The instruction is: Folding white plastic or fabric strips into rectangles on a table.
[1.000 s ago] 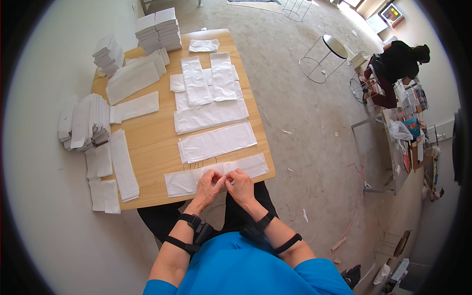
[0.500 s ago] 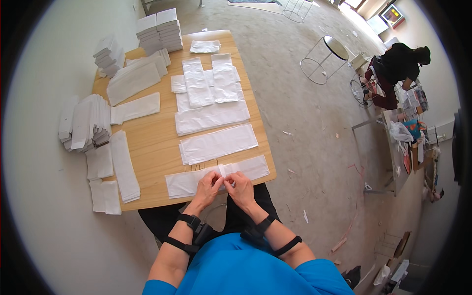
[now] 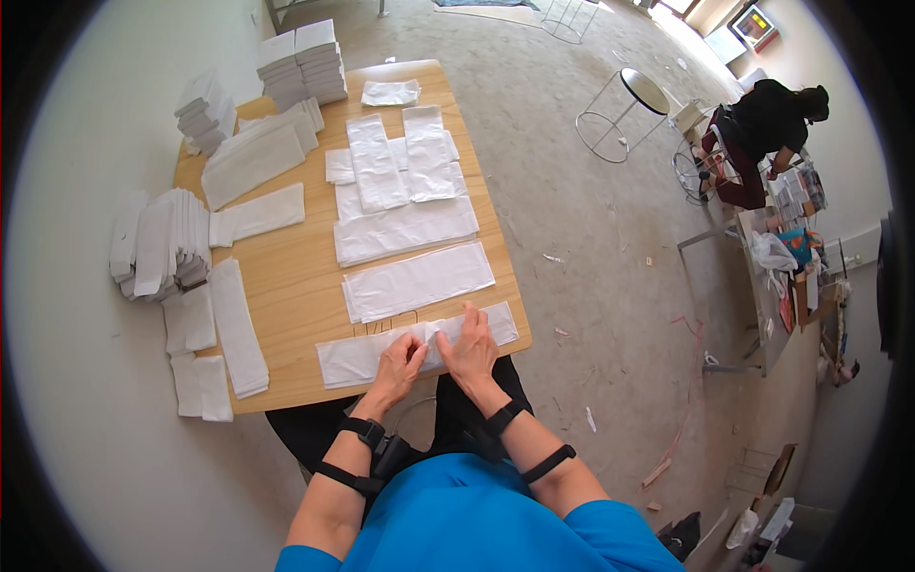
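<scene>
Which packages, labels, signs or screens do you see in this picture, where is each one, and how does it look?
Flat white packet: near table edge, long rectangle, under left hand and right hand.
Stacks of white packets: far table corner, blocky piles.
Upright white packets: left table edge, in a row.
Framed picture: far wall, colourful rectangle.
No screens visible.

Single head view, fisheye, worn on the person's head. Looks steeply down and forward over the tabletop [image 3: 286, 286]; hands [image 3: 434, 353] near, low centre. Floor [image 3: 591, 210] fills the right side. Edges bend toward the rim.
</scene>
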Motion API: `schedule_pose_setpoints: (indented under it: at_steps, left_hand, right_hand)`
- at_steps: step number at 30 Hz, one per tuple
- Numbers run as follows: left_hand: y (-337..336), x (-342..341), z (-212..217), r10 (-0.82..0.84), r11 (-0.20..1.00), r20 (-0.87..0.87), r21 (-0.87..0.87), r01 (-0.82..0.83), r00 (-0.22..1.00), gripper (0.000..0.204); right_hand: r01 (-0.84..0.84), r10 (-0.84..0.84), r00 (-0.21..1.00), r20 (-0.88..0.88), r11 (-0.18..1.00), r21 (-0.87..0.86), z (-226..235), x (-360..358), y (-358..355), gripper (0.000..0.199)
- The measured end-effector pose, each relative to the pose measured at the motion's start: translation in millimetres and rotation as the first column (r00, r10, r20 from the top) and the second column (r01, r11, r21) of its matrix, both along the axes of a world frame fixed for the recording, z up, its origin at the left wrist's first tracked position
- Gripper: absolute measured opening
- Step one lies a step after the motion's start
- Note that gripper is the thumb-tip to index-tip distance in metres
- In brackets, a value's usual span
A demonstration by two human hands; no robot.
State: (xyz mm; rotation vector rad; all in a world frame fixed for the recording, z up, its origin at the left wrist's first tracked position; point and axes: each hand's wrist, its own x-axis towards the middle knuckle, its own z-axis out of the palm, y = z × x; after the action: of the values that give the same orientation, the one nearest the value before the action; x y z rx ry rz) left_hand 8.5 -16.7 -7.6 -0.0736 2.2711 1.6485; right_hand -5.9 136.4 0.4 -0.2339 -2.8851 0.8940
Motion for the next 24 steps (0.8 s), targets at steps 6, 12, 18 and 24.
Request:
schedule_pose_setpoints:
  at_steps: [6,12,18,24]
  left_hand:
    - [-1.5,1.8,-0.9,0.008,1.0,0.015,-0.007,-0.008,1.0,0.022]
    - [-14.9,3.8,0.7,0.065,0.997,0.045,0.031,-0.067,0.997,0.022]
    - [-107.2,42.9,16.5,0.47,0.774,0.213,0.366,-0.516,0.857,0.017]
    - [-191.9,85.0,15.9,0.619,0.782,0.174,-0.226,-0.581,0.766,0.021]
  right_hand:
    - [0.16,-0.16,0.987,0.013,0.984,-0.071,11.0,-6.6,18.9,0.042]
    - [-0.047,0.101,0.982,0.163,0.95,-0.308,7.8,15.9,-5.8,0.035]
    - [-0.039,0.093,0.98,0.175,0.958,-0.285,6.7,16.9,-2.5,0.035]
    - [-0.025,0.079,0.98,0.182,0.959,-0.282,8.6,15.2,-3.4,0.033]
